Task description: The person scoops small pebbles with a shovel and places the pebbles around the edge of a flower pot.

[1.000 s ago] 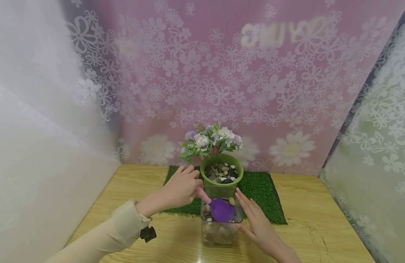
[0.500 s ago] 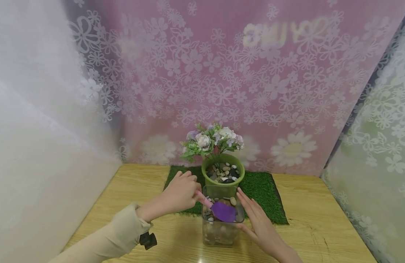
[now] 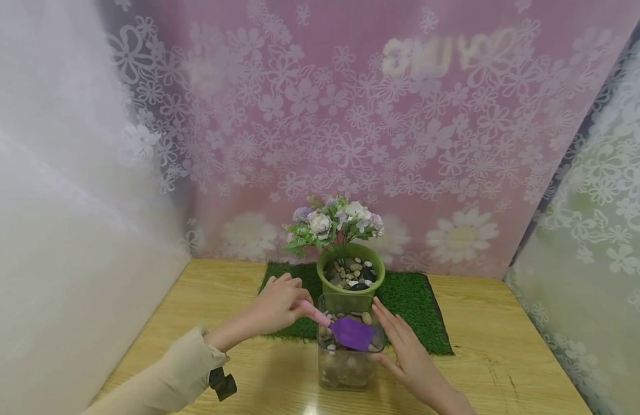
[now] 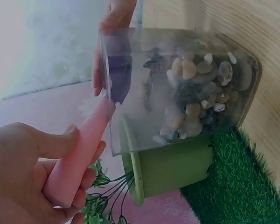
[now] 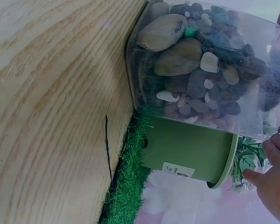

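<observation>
My left hand point(image 3: 281, 305) grips the pink handle of a small purple-bladed shovel point(image 3: 353, 334). The blade slants down to the right inside the mouth of a clear plastic container point(image 3: 330, 369), over the pebbles; a few pebbles show at its right edge. In the left wrist view, thumb and fingers wrap the pink handle point(image 4: 81, 158). Seen through the wall, pebbles point(image 5: 182, 56) of mixed sizes fill the container's lower part. My right hand point(image 3: 410, 357) rests its nearly straight fingers along the container's right rim.
Right behind the container stands a green pot point(image 3: 380, 274) holding pebbles and artificial flowers point(image 3: 335, 223). Under the pot lies a green turf mat point(image 3: 416, 314) on the wooden table point(image 3: 507, 346). A pink floral curtain point(image 3: 299, 144) hangs at the back.
My left hand has drawn slightly left and down, and the shovel's handle now shows more of its length. The blade stays in the container's mouth. The right hand keeps its place.
</observation>
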A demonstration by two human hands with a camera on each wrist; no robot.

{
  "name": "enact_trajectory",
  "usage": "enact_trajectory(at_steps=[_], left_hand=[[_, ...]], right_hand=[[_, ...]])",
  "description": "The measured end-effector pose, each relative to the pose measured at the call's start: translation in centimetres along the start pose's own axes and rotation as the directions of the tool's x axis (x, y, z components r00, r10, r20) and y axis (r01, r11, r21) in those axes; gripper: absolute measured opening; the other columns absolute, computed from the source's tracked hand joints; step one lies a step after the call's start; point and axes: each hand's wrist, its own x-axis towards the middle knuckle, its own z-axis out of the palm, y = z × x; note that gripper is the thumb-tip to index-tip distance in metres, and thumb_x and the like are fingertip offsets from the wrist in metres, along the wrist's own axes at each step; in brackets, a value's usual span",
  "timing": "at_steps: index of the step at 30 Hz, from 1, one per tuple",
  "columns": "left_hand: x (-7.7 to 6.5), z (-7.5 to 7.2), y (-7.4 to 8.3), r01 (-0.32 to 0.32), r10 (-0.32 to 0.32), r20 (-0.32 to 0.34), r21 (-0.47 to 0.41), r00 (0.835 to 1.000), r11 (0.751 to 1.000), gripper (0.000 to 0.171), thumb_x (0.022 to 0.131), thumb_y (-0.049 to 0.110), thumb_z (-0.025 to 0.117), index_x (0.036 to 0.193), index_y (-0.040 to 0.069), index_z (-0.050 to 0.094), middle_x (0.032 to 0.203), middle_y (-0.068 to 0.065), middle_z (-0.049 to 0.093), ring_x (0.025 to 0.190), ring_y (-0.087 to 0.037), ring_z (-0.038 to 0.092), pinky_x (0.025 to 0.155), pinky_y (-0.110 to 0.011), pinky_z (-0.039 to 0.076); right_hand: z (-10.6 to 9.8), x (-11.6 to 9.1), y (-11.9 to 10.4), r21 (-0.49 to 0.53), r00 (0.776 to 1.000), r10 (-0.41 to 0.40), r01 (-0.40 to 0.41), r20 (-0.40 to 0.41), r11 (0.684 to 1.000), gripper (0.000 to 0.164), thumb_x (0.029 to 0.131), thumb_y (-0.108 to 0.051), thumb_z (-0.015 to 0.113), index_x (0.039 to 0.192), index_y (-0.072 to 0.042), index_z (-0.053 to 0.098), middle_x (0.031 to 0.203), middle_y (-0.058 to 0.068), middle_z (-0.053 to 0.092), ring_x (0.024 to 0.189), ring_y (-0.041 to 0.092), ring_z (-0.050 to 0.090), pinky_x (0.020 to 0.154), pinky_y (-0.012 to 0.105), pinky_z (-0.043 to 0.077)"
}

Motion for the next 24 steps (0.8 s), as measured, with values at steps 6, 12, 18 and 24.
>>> enact_trajectory(at_steps=[6, 12, 18, 24], left_hand=[[-0.7, 0.4, 1.1, -0.081, 0.096, -0.071, 0.192, 0.993, 0.978, 0.008, 0.094, 0.026, 0.073, 0.09, 0.019, 0.073, 0.083, 0.008, 0.051, 0.079, -0.015, 0.037, 0.074, -0.032, 0.029], [-1.3, 0.9, 0.9, -0.07, 0.092, -0.112, 0.188, 0.989, 0.98, 0.012, 0.093, 0.031, 0.073, 0.09, 0.02, 0.073, 0.083, 0.009, 0.052, 0.078, -0.013, 0.035, 0.073, -0.031, 0.027], [-2.1, 1.3, 0.1, 0.013, -0.008, -0.122, 0.038, 0.992, 0.999, 0.015, 0.093, 0.033, 0.071, 0.097, 0.019, 0.075, 0.085, 0.01, 0.055, 0.079, -0.011, 0.037, 0.073, -0.032, 0.028], [-3.0, 1.8, -0.8, 0.048, -0.061, -0.165, -0.083, 0.984, 0.995, 0.017, 0.096, 0.033, 0.068, 0.1, 0.019, 0.076, 0.085, 0.012, 0.052, 0.079, -0.009, 0.036, 0.075, -0.033, 0.03]], right_hand=[[-0.2, 0.0, -0.1, 0.012, 1.0, -0.005, 0.005, -0.013, 1.0, 0.086, 0.094, -0.027, 0.072, 0.162, -0.008, 0.023, 0.167, 0.012, 0.024, 0.15, 0.021, 0.031, 0.123, 0.027, 0.008], [-0.1, 0.1, 0.1, 0.03, 1.0, -0.021, 0.022, -0.018, 0.999, 0.085, 0.094, -0.026, 0.072, 0.161, -0.006, 0.024, 0.167, 0.012, 0.023, 0.15, 0.021, 0.03, 0.12, 0.018, 0.001], [0.0, -0.1, -0.1, 0.017, 1.0, 0.0, 0.0, -0.005, 1.0, 0.086, 0.094, -0.027, 0.072, 0.161, -0.008, 0.023, 0.167, 0.011, 0.023, 0.15, 0.02, 0.029, 0.122, 0.021, 0.003], [0.0, 0.0, -0.2, 0.02, 1.0, -0.002, 0.003, -0.006, 1.0, 0.088, 0.091, -0.021, 0.074, 0.162, -0.008, 0.023, 0.167, 0.011, 0.023, 0.151, 0.019, 0.029, 0.121, 0.02, 0.002]])
